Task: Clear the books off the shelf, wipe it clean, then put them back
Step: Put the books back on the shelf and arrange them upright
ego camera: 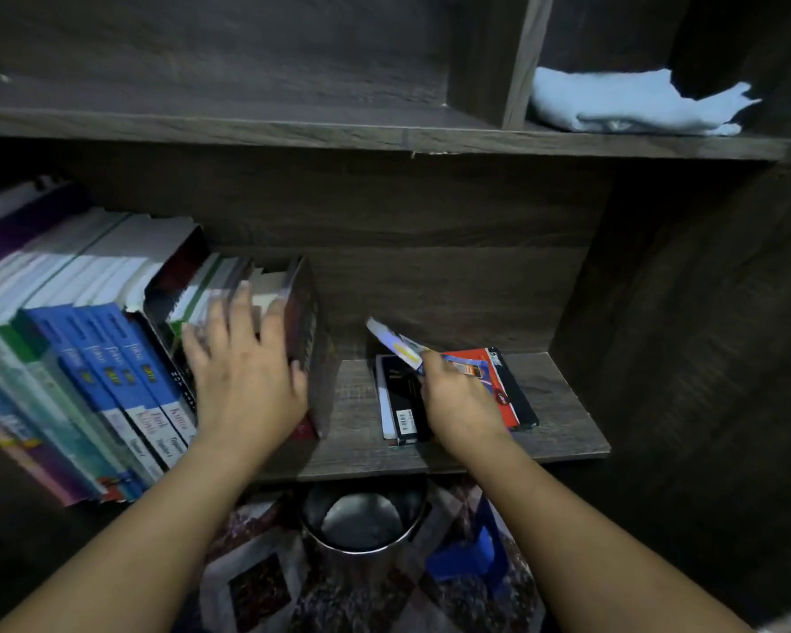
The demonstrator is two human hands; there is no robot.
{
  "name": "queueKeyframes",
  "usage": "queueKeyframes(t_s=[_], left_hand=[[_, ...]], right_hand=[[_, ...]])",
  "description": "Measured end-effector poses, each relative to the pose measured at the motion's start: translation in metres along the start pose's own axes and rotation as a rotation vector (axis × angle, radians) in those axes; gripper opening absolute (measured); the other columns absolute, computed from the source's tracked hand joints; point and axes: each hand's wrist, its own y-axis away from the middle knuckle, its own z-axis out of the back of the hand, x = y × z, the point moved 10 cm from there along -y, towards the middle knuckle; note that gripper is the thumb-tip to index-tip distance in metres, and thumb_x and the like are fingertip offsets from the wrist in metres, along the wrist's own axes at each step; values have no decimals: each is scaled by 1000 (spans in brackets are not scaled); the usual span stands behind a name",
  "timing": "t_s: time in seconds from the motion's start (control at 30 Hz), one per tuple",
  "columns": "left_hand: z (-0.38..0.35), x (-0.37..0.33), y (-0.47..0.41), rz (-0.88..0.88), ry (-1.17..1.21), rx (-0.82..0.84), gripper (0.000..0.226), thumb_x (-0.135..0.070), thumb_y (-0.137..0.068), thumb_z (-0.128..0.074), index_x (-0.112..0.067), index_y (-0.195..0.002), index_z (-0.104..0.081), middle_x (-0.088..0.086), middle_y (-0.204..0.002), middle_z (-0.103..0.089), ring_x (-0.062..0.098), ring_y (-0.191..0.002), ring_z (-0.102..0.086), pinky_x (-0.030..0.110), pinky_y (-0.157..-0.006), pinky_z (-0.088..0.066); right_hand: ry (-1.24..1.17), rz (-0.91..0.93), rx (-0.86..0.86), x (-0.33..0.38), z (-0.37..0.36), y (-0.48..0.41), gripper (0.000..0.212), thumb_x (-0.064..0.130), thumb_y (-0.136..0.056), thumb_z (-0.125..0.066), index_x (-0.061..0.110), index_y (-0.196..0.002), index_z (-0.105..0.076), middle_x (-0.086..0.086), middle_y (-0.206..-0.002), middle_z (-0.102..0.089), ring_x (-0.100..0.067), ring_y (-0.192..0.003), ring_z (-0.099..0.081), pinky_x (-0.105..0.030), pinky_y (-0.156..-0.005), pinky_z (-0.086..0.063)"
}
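Head view: left hand [247, 376] lies spread and flat on the tops of the upright books [110, 340], centre-left, at the row's loose end. Right hand [457, 399] pinches a thin booklet [396, 347] above the flat books [403, 404], centre-right on the shelf [567, 431]. My take: brace that row so it doesn't flop, and move several at once. Cloth [635, 102] sits folded, upper right.

Two arms are logged in the head view. The left forearm [156, 541] and right forearm [590, 541] are seen bare along their whole visible length, up to the frame edge. The left hand [247, 386] and right hand [457, 399] are likewise uncovered. Left fingers are rendered blurred; nail detail cannot be resolved.
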Motion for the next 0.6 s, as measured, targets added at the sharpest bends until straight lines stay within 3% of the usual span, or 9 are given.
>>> queueKeyframes(t_s=[0.13,0.27,0.37,0.47,0.6], left_hand=[[3,30,-6,23,44,8,70,-20,-71,-75,-2,-133,-47,24,-139,-41,41,-132,-32,57,-106,-32],[5,39,-4,-23,99,-3,62,-16,-73,-77,-2,-128,-52,19,-128,-51,36,-121,-44,49,-97,-44],[5,34,0,-66,114,-4,57,-18,-75,-76,-4,-126,-55,17,-127,-52,33,-122,-46,46,-96,-46],[5,34,3,-114,121,-16,57,-16,-76,-74,-3,-127,-54,18,-130,-51,33,-125,-45,45,-102,-44],[0,45,7,-139,90,-14,57,-14,-78,-70,-3,-131,-52,18,-137,-47,33,-131,-41,44,-109,-38]], right_hand=[[-266,6,-187,23,21,-10,35,23,-102,-38,12,-135,-40,-18,-114,-63,-42,-96,-60,-42,-68,-37],[-543,70,-410,55,41,-13,37,21,-98,-49,6,-132,-49,-22,-108,-66,-46,-87,-62,-42,-66,-45],[-682,60,-494,71,39,-13,37,21,-95,-51,3,-127,-53,-22,-100,-69,-39,-83,-61,-36,-65,-40],[-769,74,-421,95,16,-17,36,23,-95,-50,7,-128,-53,-19,-94,-69,-34,-79,-59,-32,-62,-36],[-869,41,-118,114,-34,-23,31,18,-99,-50,12,-129,-47,-14,-94,-66,-33,-84,-61,-26,-60,-30]])
